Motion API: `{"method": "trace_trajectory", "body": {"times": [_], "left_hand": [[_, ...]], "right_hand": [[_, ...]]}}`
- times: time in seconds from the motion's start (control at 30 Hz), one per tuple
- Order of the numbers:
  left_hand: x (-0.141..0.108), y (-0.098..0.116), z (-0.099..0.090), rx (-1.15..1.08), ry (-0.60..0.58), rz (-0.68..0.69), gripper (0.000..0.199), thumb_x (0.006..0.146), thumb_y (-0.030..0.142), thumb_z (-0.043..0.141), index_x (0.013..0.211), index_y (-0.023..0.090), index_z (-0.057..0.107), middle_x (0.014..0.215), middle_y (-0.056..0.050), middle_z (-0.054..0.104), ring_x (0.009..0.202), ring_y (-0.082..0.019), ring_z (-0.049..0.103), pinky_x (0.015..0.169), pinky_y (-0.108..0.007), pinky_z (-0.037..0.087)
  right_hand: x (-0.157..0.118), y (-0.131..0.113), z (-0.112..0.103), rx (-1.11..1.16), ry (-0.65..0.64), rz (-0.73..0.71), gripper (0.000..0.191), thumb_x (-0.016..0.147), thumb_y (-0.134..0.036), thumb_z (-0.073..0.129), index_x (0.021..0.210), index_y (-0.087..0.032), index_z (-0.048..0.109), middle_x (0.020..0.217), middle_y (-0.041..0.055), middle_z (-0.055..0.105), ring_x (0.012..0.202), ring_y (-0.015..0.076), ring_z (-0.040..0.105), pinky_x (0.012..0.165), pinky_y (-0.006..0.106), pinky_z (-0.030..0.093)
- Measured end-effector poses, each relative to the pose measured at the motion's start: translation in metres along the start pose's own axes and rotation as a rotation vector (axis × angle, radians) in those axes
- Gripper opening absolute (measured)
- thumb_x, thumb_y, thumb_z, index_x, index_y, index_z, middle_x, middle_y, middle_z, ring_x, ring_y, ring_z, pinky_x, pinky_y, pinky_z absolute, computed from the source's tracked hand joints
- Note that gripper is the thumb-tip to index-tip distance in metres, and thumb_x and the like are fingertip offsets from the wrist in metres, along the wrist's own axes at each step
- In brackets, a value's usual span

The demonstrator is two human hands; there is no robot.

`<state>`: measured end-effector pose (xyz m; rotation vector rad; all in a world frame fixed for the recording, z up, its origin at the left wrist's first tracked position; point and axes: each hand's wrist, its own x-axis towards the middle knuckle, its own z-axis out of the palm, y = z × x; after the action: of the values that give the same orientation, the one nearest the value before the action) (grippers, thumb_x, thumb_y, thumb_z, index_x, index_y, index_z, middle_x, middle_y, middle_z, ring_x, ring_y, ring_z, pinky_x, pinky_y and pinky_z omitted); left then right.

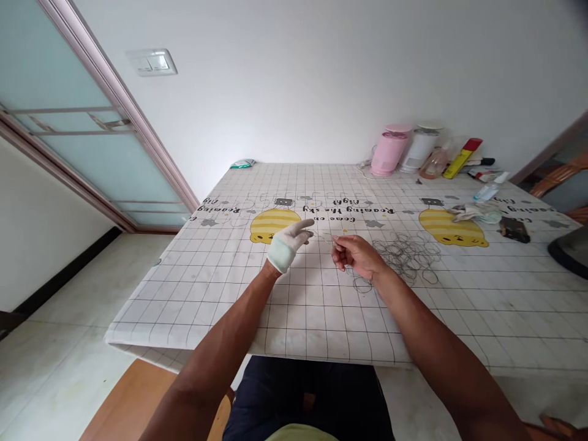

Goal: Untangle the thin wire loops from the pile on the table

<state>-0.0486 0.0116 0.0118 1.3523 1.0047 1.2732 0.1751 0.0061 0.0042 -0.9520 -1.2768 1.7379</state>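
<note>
On my left hand (290,241) is a white glove with grey fingertips; its fingers are extended and apart at the centre of the table. What lies at its fingertips is too thin to make out clearly. Bare and pinched, my right hand (356,254) faces it a short distance to the right, with a thin wire (327,239) at its fingertips. Beside and partly behind the right hand, a loose tangle of thin grey wire rings (407,257) lies on the checked tablecloth (294,324).
Along the back right stand a pink cylinder (390,150), a white cylinder (420,149), a yellow and red can (463,159) and bottles. Nearer on the right are a crumpled glove (473,212) and a dark box (514,229). A green packet (242,163) lies back left.
</note>
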Motion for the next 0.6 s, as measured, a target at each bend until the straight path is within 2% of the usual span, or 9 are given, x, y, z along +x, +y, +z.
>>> {"method": "trace_trajectory", "body": {"times": [0.07,0.17,0.23,0.3,0.37,0.43,0.47,0.57,0.6], "left_hand": [[-0.003,0.003,0.005,0.048,-0.012,0.004,0.031,0.086,0.028,0.066,0.112,0.02,0.08,0.116,-0.009,0.077,0.099,-0.021,0.07,0.084,-0.031,0.054],[-0.005,0.003,0.009,0.008,-0.016,-0.002,0.028,0.086,0.034,0.068,0.105,0.018,0.081,0.102,-0.009,0.079,0.088,-0.02,0.071,0.08,-0.032,0.055],[-0.004,0.001,0.01,-0.032,0.005,-0.036,0.029,0.086,0.035,0.069,0.105,0.016,0.081,0.094,-0.009,0.079,0.079,-0.018,0.07,0.075,-0.033,0.055],[-0.002,0.0,0.009,-0.024,0.053,-0.095,0.029,0.087,0.034,0.068,0.106,0.016,0.08,0.086,-0.008,0.078,0.071,-0.017,0.067,0.07,-0.032,0.054],[0.001,-0.002,0.009,0.031,0.117,-0.168,0.025,0.088,0.032,0.067,0.104,0.017,0.081,0.079,-0.006,0.077,0.066,-0.015,0.065,0.067,-0.029,0.052],[0.003,-0.005,0.009,0.105,0.162,-0.217,0.022,0.088,0.031,0.067,0.101,0.02,0.081,0.075,-0.004,0.075,0.064,-0.015,0.064,0.064,-0.028,0.05],[0.003,-0.007,0.01,0.15,0.17,-0.228,0.021,0.088,0.032,0.067,0.099,0.021,0.081,0.074,-0.004,0.075,0.063,-0.015,0.063,0.063,-0.028,0.049],[0.001,-0.011,0.015,0.273,0.14,-0.229,0.021,0.09,0.036,0.066,0.087,0.022,0.081,0.069,-0.004,0.073,0.061,-0.016,0.063,0.061,-0.029,0.048],[0.0,-0.011,0.017,0.288,0.117,-0.226,0.022,0.09,0.036,0.066,0.084,0.022,0.08,0.068,-0.004,0.073,0.06,-0.016,0.063,0.06,-0.029,0.048]], "right_hand": [[0.001,0.001,0.0,0.081,-0.006,0.05,0.043,0.087,-0.049,0.076,0.068,-0.021,0.049,0.064,0.0022,0.065,0.046,0.0129,0.054,0.043,0.027,0.04],[0.002,0.003,0.0,0.118,-0.032,0.122,0.044,0.084,-0.048,0.079,0.066,-0.021,0.049,0.061,0.0019,0.063,0.043,0.0117,0.051,0.039,0.026,0.036],[0.003,0.004,-0.001,0.035,-0.051,0.156,0.045,0.086,-0.053,0.077,0.066,-0.021,0.052,0.06,0.0041,0.065,0.042,0.0125,0.051,0.039,0.026,0.035],[0.004,0.004,-0.004,-0.135,0.033,0.138,0.047,0.091,-0.059,0.07,0.068,-0.019,0.058,0.061,0.0072,0.068,0.042,0.014,0.055,0.039,0.027,0.038],[0.006,0.005,-0.006,-0.333,0.237,0.023,0.048,0.094,-0.06,0.064,0.068,-0.019,0.06,0.062,0.0078,0.068,0.043,0.0149,0.056,0.041,0.028,0.041],[0.006,0.005,-0.004,-0.473,0.4,-0.164,0.043,0.096,-0.057,0.062,0.072,-0.021,0.061,0.067,0.0067,0.07,0.05,0.0164,0.061,0.046,0.029,0.046],[0.006,0.005,-0.001,-0.524,0.42,-0.267,0.038,0.097,-0.054,0.062,0.078,-0.021,0.063,0.074,0.0064,0.072,0.058,0.0179,0.064,0.052,0.03,0.05],[0.004,0.005,0.013,-0.699,0.291,-0.539,0.023,0.096,-0.047,0.066,0.1,-0.025,0.069,0.101,0.0075,0.075,0.091,0.0234,0.07,0.076,0.035,0.056],[0.004,0.005,0.017,-0.761,0.263,-0.61,0.021,0.094,-0.045,0.068,0.101,-0.025,0.069,0.103,0.0078,0.074,0.094,0.0241,0.068,0.079,0.037,0.056]]}}
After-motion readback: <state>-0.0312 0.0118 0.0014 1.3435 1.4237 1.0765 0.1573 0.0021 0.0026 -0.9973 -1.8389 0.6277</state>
